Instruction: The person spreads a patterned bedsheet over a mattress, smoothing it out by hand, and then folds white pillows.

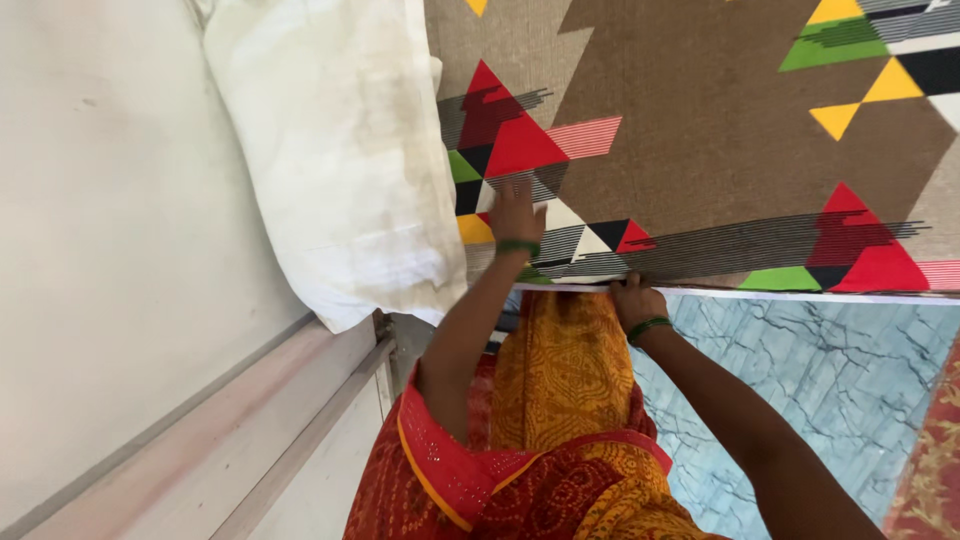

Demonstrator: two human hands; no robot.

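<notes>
Left grip lies flat and released on the patterned sheet near the pillow, while right grip pinches the sheet at the bed's near edge.

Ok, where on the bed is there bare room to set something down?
The brown sheet lies bare right of the left hand, across to the red triangles. Crowded at the left: the white pillow fills that end. The right hand grips the near edge.

White pillow crowds bedsheet left; right side open.
</notes>
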